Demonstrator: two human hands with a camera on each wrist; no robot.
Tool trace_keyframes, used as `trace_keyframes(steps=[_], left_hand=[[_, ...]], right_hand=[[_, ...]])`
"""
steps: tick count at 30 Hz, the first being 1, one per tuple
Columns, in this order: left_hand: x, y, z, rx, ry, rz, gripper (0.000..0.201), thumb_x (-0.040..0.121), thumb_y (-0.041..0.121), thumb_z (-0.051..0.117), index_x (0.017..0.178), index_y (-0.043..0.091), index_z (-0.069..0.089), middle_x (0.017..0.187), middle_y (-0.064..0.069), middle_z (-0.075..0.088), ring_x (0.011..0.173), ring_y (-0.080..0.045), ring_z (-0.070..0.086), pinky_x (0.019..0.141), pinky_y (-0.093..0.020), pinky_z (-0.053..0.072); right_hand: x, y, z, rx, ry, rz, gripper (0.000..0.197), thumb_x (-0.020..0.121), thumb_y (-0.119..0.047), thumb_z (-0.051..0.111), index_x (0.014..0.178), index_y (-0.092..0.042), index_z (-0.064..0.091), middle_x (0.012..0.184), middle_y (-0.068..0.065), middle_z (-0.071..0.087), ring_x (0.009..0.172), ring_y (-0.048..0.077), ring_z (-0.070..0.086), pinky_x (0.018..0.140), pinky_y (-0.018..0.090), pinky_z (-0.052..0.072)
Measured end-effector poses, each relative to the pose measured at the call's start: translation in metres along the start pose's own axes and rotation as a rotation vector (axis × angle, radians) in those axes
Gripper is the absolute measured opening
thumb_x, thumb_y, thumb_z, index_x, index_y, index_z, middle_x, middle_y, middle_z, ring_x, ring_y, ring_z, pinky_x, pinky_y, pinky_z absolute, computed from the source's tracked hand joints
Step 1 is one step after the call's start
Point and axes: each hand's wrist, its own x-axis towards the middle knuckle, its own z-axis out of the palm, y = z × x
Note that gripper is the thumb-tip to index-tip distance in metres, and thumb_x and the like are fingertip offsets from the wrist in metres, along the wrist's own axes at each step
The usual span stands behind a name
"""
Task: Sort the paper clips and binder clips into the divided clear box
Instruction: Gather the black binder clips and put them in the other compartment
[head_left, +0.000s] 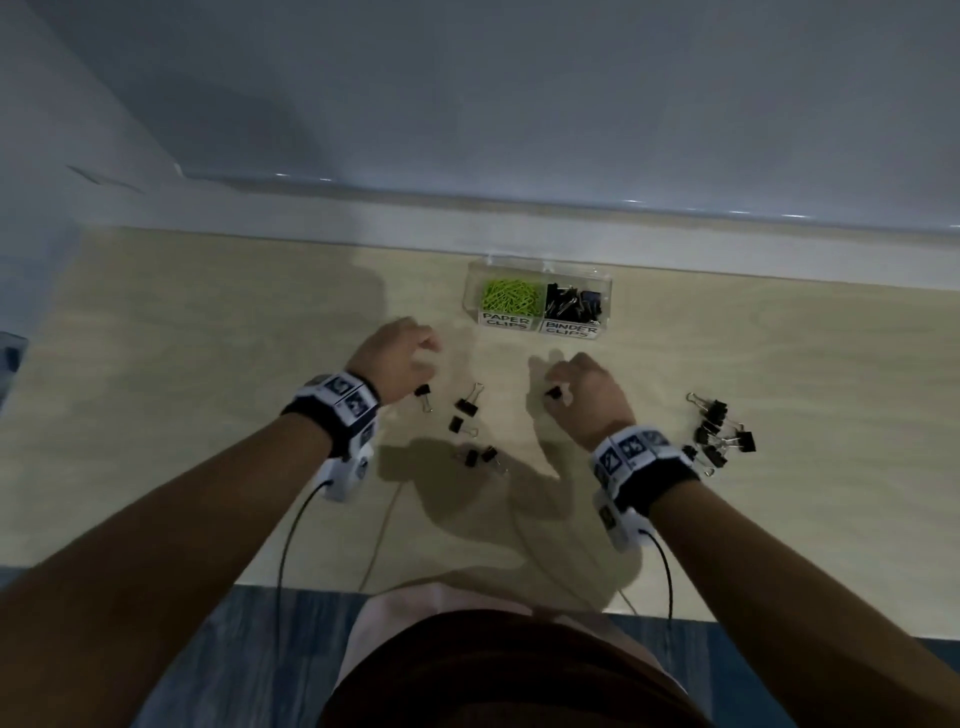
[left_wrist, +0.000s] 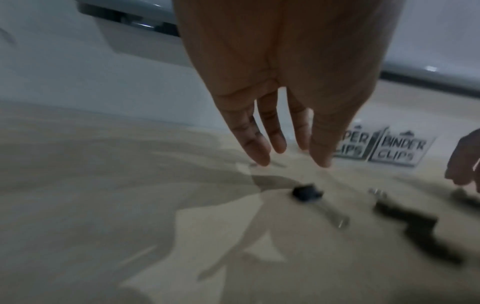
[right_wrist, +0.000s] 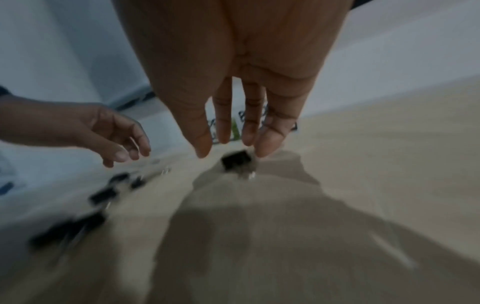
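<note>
Just in front of the divided clear box (head_left: 537, 304), both hands hover low over the pale wooden surface (head_left: 208, 364), palms down. In the wrist views the left hand (head_left: 397, 361) has its fingers (left_wrist: 261, 148) hanging straight and relaxed, holding nothing, above a lone binder clip (left_wrist: 306, 193). The right hand (head_left: 587, 387) is likewise loose, its fingertips (right_wrist: 267, 142) poised either side of another black clip (right_wrist: 236, 159) without yet pinching it, as far as the blur allows. Between the hands lie several more loose clips (head_left: 467, 415), and a larger heap (head_left: 719, 434) sits beside the right wrist. Inside the box, green paper clips (head_left: 511, 299) fill the left compartment and black binder clips (head_left: 574, 304) the right, each labelled. No green clips show outside it, so only binder clips seem to remain. Each is probably light, stiff and springy; its wire handles flop, so pinching the black body between thumb and forefinger looks surest.
</note>
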Motion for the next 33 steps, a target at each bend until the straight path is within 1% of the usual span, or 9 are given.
trace_keyframes(steps=[4, 10, 15, 18, 22, 25, 28, 30, 33], left_hand=[[-0.028, -0.030, 0.015, 0.037, -0.088, 0.009, 0.040, 0.075, 0.024, 0.075, 0.112, 0.019, 0.063, 0.118, -0.002, 0.052, 0.111, -0.020, 0.045, 0.099, -0.035, 0.040], [-0.031, -0.015, 0.032, -0.004, -0.035, 0.040, 0.021, 0.077, 0.016, 0.072, 0.095, 0.013, 0.064, 0.099, -0.002, 0.057, 0.091, -0.021, 0.058, 0.084, -0.036, 0.051], [-0.036, -0.009, 0.029, 0.004, -0.041, 0.007, 0.019, 0.077, 0.013, 0.067, 0.093, 0.014, 0.059, 0.090, 0.003, 0.047, 0.081, -0.017, 0.052, 0.077, -0.029, 0.047], [-0.036, 0.003, 0.026, -0.072, 0.009, 0.035, 0.020, 0.077, 0.004, 0.062, 0.096, 0.011, 0.063, 0.089, 0.001, 0.047, 0.075, -0.010, 0.047, 0.077, -0.025, 0.044], [-0.031, 0.026, 0.034, -0.124, 0.042, 0.022, 0.024, 0.082, 0.003, 0.058, 0.104, 0.010, 0.066, 0.099, -0.002, 0.050, 0.086, -0.010, 0.050, 0.083, -0.020, 0.039], [-0.026, 0.041, 0.048, -0.074, 0.012, -0.091, 0.017, 0.084, 0.012, 0.064, 0.100, 0.005, 0.066, 0.109, -0.009, 0.051, 0.092, -0.022, 0.057, 0.084, -0.024, 0.042], [-0.025, 0.048, 0.061, -0.017, -0.005, -0.185, 0.030, 0.077, 0.023, 0.075, 0.095, 0.003, 0.062, 0.107, -0.013, 0.050, 0.090, -0.029, 0.057, 0.087, -0.036, 0.047], [-0.025, 0.050, 0.065, 0.013, -0.005, -0.198, 0.037, 0.074, 0.029, 0.077, 0.094, 0.004, 0.058, 0.105, -0.014, 0.051, 0.090, -0.031, 0.056, 0.086, -0.041, 0.048], [-0.024, 0.054, 0.067, 0.076, 0.005, -0.175, 0.033, 0.077, 0.027, 0.073, 0.092, 0.003, 0.056, 0.103, -0.015, 0.054, 0.090, -0.031, 0.055, 0.080, -0.038, 0.046]], right_hand=[[-0.009, -0.007, 0.023, -0.122, -0.137, 0.001, 0.032, 0.087, -0.019, 0.056, 0.117, -0.010, 0.056, 0.120, 0.014, 0.043, 0.110, 0.035, 0.043, 0.091, 0.041, 0.044], [-0.022, -0.030, 0.028, 0.026, -0.076, -0.123, 0.015, 0.081, -0.017, 0.058, 0.094, -0.010, 0.062, 0.100, 0.011, 0.053, 0.089, 0.032, 0.054, 0.075, 0.034, 0.048], [-0.051, -0.045, 0.052, -0.053, -0.224, -0.344, 0.029, 0.088, -0.018, 0.056, 0.115, -0.011, 0.061, 0.114, 0.015, 0.052, 0.099, 0.033, 0.050, 0.081, 0.039, 0.045], [-0.056, -0.048, 0.062, -0.100, -0.196, -0.319, 0.030, 0.092, -0.018, 0.051, 0.119, -0.007, 0.059, 0.123, 0.020, 0.048, 0.107, 0.037, 0.047, 0.085, 0.042, 0.045], [-0.060, -0.050, 0.065, -0.073, -0.101, -0.271, 0.027, 0.090, -0.019, 0.052, 0.114, -0.013, 0.062, 0.118, 0.019, 0.051, 0.100, 0.038, 0.052, 0.080, 0.043, 0.049], [-0.062, -0.050, 0.058, -0.101, -0.107, -0.271, 0.023, 0.091, -0.016, 0.048, 0.109, -0.010, 0.061, 0.112, 0.017, 0.051, 0.096, 0.036, 0.051, 0.077, 0.038, 0.044], [-0.064, -0.047, 0.051, -0.177, -0.079, -0.297, 0.016, 0.085, -0.009, 0.051, 0.099, -0.006, 0.058, 0.106, 0.019, 0.055, 0.090, 0.037, 0.054, 0.070, 0.033, 0.041], [-0.066, -0.042, 0.049, -0.158, -0.080, -0.255, 0.015, 0.085, -0.012, 0.048, 0.097, -0.008, 0.057, 0.105, 0.016, 0.054, 0.089, 0.034, 0.053, 0.068, 0.032, 0.039], [-0.063, -0.033, 0.043, -0.105, -0.097, -0.190, 0.015, 0.084, -0.012, 0.047, 0.094, -0.009, 0.059, 0.098, 0.011, 0.050, 0.086, 0.032, 0.051, 0.068, 0.033, 0.042]])
